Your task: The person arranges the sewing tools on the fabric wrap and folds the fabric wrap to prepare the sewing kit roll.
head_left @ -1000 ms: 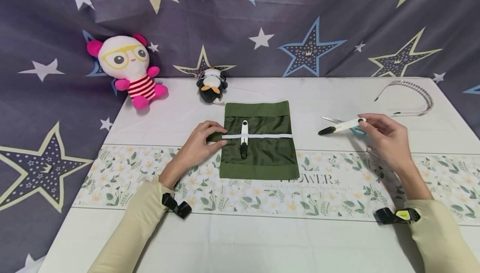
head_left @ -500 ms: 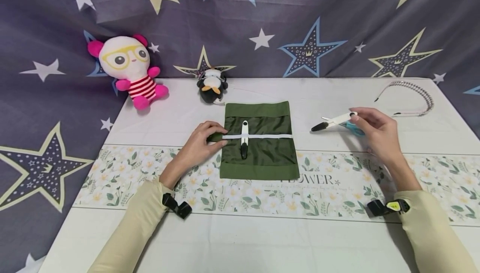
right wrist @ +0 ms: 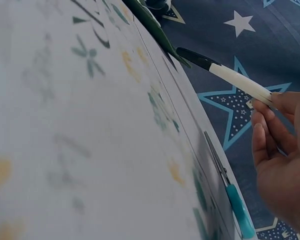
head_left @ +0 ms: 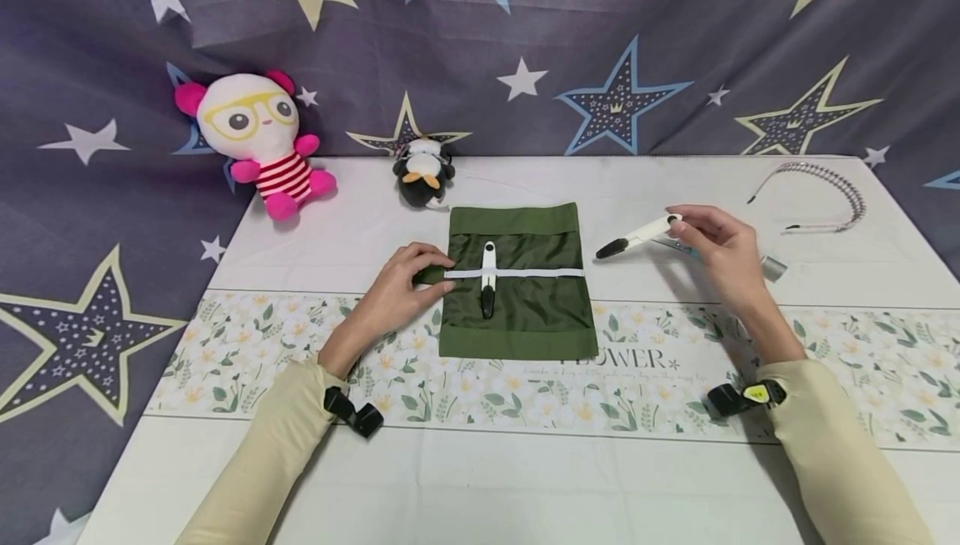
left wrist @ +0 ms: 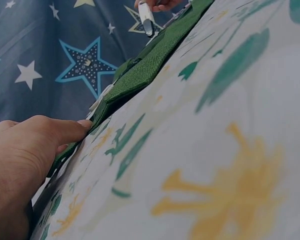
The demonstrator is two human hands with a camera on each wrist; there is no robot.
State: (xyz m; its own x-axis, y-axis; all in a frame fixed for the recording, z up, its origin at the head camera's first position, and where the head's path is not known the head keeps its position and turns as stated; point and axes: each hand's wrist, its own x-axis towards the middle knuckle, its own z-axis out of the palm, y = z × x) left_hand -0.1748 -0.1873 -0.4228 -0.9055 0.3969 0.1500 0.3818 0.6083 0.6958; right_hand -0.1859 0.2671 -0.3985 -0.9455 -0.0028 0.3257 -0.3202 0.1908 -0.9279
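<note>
We pinch the pen [head_left: 636, 237] in the right hand [head_left: 718, 247] and press the pouch [head_left: 517, 278] flat with the left hand's [head_left: 401, 282] straight fingers, aiming the tip under the strap [head_left: 514, 272].

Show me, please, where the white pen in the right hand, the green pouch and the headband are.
white pen [head_left: 637, 237], head view, middle of its white barrel.
green pouch [head_left: 517, 320], head view, lower fabric panel.
headband [head_left: 846, 182], head view, right curve of band.
</note>
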